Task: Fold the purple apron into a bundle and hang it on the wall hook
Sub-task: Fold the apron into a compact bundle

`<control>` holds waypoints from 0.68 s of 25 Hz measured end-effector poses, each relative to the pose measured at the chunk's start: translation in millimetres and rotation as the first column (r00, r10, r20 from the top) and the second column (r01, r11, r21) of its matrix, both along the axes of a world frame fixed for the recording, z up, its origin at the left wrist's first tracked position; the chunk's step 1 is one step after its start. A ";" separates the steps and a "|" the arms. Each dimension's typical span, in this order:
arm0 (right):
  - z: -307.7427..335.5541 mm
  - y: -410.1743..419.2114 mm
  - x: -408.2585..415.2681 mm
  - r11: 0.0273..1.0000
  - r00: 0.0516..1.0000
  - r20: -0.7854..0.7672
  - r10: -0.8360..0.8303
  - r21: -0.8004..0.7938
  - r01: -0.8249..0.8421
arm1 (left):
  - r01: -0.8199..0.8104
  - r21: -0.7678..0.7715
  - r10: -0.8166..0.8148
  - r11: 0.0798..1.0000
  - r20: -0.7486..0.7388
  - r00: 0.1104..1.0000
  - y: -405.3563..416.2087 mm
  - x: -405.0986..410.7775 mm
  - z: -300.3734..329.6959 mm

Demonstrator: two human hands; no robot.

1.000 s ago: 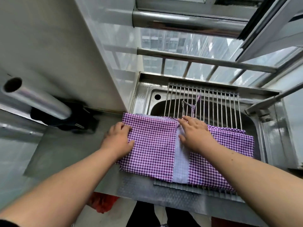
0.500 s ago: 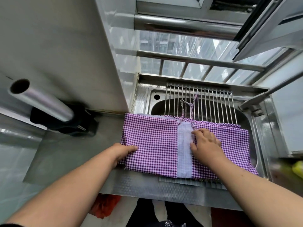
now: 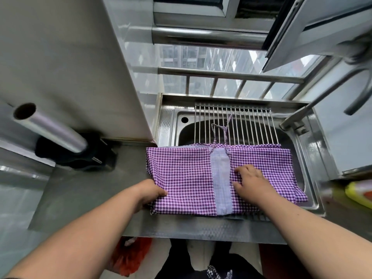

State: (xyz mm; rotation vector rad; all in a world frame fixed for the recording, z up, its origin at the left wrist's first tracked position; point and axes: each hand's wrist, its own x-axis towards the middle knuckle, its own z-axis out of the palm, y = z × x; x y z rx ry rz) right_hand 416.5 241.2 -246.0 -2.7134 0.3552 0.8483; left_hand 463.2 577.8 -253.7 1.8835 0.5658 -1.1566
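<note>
Both hands on the folded purple apron (image 3: 181, 178): left hand (image 3: 150, 193) pinches its near-left corner, right hand (image 3: 251, 183) presses flat.

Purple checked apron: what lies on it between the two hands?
In the head view, checked cloth of the purple checked apron and its pale lilac strip lie between the left hand and right hand.

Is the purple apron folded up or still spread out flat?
Partly folded. The apron lies as a layered rectangle with stacked edges at its left, but it is not yet a bundle.
</note>
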 end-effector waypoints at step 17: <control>19.5 -52.6 -32.5 0.984 0.983 -0.052 0.175 0.049 -0.172 | 0.220 0.437 -0.439 0.872 0.502 0.745 -49.2 22.7 131.0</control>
